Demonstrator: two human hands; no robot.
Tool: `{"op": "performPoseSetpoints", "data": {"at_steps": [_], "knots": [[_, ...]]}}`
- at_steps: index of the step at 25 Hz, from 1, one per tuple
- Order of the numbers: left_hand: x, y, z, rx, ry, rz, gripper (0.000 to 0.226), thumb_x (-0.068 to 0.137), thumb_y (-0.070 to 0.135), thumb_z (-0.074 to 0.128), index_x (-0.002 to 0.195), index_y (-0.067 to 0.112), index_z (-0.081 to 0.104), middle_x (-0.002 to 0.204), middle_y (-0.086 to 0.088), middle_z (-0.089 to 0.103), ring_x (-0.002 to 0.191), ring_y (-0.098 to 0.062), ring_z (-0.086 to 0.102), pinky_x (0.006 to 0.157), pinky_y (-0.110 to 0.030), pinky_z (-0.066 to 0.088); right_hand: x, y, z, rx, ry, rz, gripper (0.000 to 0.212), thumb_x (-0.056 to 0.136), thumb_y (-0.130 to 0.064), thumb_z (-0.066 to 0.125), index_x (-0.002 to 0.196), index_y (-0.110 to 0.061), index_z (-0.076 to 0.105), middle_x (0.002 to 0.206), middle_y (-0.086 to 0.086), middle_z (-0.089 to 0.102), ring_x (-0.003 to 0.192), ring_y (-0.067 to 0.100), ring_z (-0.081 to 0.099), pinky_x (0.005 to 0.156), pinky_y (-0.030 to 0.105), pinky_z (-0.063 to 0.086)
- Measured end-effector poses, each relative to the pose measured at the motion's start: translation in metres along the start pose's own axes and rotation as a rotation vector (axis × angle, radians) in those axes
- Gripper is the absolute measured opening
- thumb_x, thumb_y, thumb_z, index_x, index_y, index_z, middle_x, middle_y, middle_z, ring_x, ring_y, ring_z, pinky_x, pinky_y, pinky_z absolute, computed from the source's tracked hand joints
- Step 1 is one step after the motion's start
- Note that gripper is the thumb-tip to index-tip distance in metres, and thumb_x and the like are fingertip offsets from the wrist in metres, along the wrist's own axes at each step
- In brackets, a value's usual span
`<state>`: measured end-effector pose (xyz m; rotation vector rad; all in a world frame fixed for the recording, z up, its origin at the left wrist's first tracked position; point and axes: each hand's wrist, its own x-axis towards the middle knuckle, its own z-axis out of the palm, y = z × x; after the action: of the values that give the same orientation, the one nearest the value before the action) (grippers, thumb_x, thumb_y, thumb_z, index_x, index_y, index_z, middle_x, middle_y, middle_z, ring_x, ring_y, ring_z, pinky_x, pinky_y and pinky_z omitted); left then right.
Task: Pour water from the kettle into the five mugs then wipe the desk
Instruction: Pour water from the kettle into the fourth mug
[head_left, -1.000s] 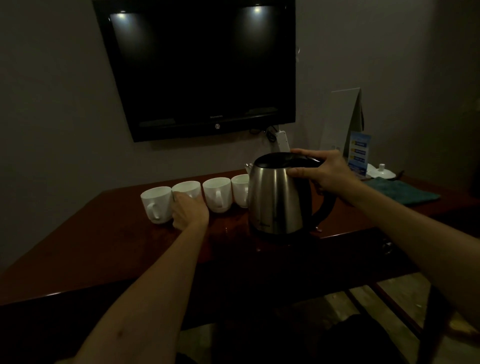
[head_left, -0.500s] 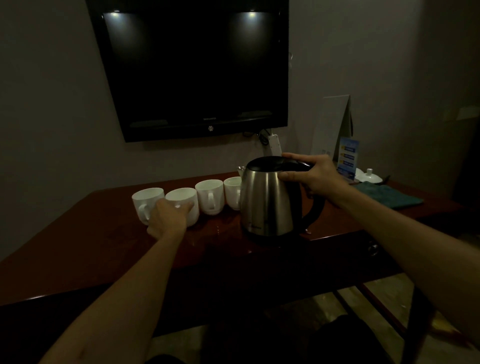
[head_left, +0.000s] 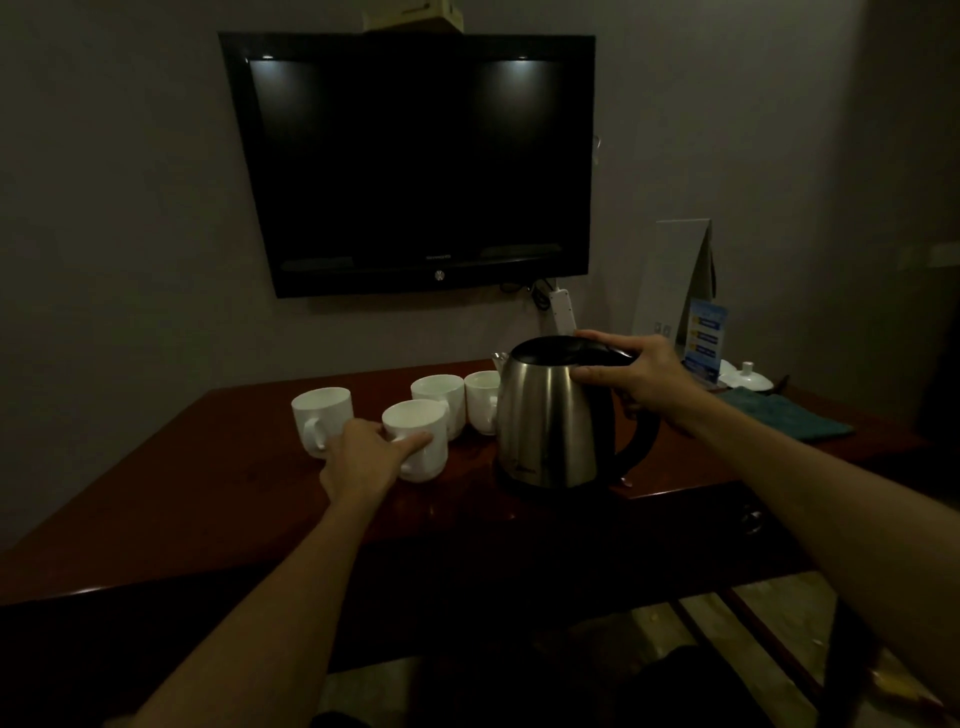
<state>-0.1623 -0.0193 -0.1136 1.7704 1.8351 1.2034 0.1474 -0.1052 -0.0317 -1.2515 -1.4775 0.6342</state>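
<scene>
The left hand (head_left: 363, 460) grips a white mug (head_left: 418, 439) just left of the steel kettle (head_left: 550, 415), fingers curled round its side, while the right hand (head_left: 636, 374) holds the kettle's black top where the handle begins; the kettle stands upright on the worktop (head_left: 208, 499). Four white mugs show: the held one nearest, one (head_left: 321, 418) farther left of the kettle, and two (head_left: 441, 397) (head_left: 482, 400) behind, the last touching the kettle. One teal cloth (head_left: 789, 418) lies right of the kettle.
</scene>
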Motion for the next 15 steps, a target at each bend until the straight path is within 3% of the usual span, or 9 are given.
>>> {"op": "performPoseSetpoints", "data": {"at_steps": [5, 9, 15], "knots": [[-0.011, 0.001, -0.002, -0.010, -0.016, 0.010, 0.040, 0.070, 0.055, 0.078, 0.082, 0.020, 0.065, 0.073, 0.008, 0.063, 0.073, -0.009, 0.060, 0.066, -0.031, 0.046, 0.002, 0.003, -0.001, -0.031, -0.012, 0.016, 0.062, 0.082, -0.013, 0.077, 0.139, -0.021, 0.056, 0.108, 0.012, 0.060, 0.043, 0.001, 0.056, 0.040, 0.015, 0.043], [-0.014, 0.002, -0.001, -0.010, -0.068, 0.052, 0.040, 0.070, 0.055, 0.079, 0.085, 0.019, 0.068, 0.073, 0.008, 0.066, 0.071, -0.006, 0.062, 0.061, -0.028, 0.046, 0.002, 0.005, -0.004, -0.025, -0.006, 0.006, 0.062, 0.081, -0.013, 0.078, 0.138, -0.020, 0.057, 0.092, 0.004, 0.060, 0.044, -0.002, 0.055, 0.041, 0.013, 0.043], [-0.013, 0.011, 0.004, 0.038, -0.180, 0.121, 0.049, 0.065, 0.063, 0.077, 0.082, 0.018, 0.069, 0.073, 0.007, 0.069, 0.069, -0.008, 0.066, 0.068, -0.036, 0.058, -0.006, -0.005, -0.012, 0.015, -0.020, 0.051, 0.068, 0.066, -0.025, 0.081, 0.131, -0.024, 0.063, 0.078, 0.009, 0.066, 0.041, 0.014, 0.043, 0.036, 0.024, 0.039]]}}
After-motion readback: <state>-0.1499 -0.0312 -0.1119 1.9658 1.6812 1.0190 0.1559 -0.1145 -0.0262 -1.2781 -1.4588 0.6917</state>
